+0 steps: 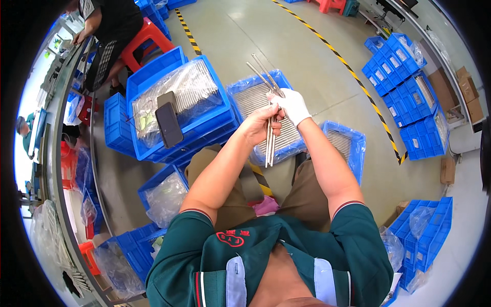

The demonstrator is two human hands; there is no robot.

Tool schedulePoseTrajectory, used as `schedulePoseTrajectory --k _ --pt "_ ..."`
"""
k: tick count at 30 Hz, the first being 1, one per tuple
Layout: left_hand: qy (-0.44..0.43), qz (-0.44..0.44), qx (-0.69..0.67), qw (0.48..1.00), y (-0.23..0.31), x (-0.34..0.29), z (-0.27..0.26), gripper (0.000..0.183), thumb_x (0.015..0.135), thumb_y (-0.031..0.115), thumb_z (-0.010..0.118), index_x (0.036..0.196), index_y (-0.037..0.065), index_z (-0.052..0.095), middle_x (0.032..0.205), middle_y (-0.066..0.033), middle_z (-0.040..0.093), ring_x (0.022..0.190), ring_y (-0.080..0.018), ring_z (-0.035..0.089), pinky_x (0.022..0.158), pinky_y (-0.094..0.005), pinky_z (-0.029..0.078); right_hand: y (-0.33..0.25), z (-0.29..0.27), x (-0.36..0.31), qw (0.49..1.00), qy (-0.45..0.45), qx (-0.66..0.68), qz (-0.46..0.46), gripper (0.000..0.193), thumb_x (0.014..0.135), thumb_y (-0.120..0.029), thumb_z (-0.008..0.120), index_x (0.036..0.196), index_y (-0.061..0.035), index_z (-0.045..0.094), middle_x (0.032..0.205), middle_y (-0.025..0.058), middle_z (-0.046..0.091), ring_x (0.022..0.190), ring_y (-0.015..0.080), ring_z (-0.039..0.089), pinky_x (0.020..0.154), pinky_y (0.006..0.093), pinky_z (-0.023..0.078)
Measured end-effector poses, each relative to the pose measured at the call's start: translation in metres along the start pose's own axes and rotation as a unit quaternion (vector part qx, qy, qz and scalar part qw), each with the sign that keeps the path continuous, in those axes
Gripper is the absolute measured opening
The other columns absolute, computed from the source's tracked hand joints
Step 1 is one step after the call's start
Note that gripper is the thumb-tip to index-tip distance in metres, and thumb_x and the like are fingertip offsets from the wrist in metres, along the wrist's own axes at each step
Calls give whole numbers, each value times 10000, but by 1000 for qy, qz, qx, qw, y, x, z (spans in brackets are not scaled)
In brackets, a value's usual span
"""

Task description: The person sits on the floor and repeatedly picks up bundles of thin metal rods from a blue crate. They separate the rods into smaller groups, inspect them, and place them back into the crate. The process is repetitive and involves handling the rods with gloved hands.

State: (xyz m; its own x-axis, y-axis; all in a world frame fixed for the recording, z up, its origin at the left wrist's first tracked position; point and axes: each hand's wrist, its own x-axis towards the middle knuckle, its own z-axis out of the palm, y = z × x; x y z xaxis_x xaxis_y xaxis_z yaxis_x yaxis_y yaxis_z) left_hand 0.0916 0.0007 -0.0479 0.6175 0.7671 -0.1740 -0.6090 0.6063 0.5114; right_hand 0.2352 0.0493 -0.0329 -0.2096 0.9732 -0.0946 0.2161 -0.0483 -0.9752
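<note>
A small bundle of thin metal rods (270, 140) is held between my two hands, its upper ends fanned apart. My bare left hand (261, 122) is closed around the middle of the bundle. In a white glove, my right hand (293, 105) is closed on the rods just above, touching the left. Beneath them sits a blue crate (284, 79) lined with clear plastic and filled with rows of similar rods. To the left, a stacked blue crate (207, 64) holds more rods under clear film, with a dark phone (169, 124) lying on top.
Another rod-filled blue crate (358, 148) stands by my right knee. Stacked blue crates (409, 97) line the right wall. At the upper left, a person (115, 23) sits on a red stool (148, 41) beside a long workbench (61, 112). Yellow-black tape (348, 66) crosses the floor.
</note>
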Motion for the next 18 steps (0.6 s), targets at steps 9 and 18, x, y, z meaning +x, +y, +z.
schedulePoseTrajectory --k 9,18 --pt "191 160 16 968 31 1 -10 289 896 336 600 869 49 580 677 17 467 523 -107 455 464 -276 410 14 -15 -10 1000 -1 20 -4 191 926 -211 500 888 -46 589 626 44 584 461 84 455 439 240 354" --pt "198 244 -36 949 54 -5 -16 324 928 374 536 929 52 574 687 -1 455 547 -101 426 489 -267 390 -14 -12 -53 997 -65 33 23 136 917 -163 530 956 -37 564 665 28 593 490 50 453 430 198 353"
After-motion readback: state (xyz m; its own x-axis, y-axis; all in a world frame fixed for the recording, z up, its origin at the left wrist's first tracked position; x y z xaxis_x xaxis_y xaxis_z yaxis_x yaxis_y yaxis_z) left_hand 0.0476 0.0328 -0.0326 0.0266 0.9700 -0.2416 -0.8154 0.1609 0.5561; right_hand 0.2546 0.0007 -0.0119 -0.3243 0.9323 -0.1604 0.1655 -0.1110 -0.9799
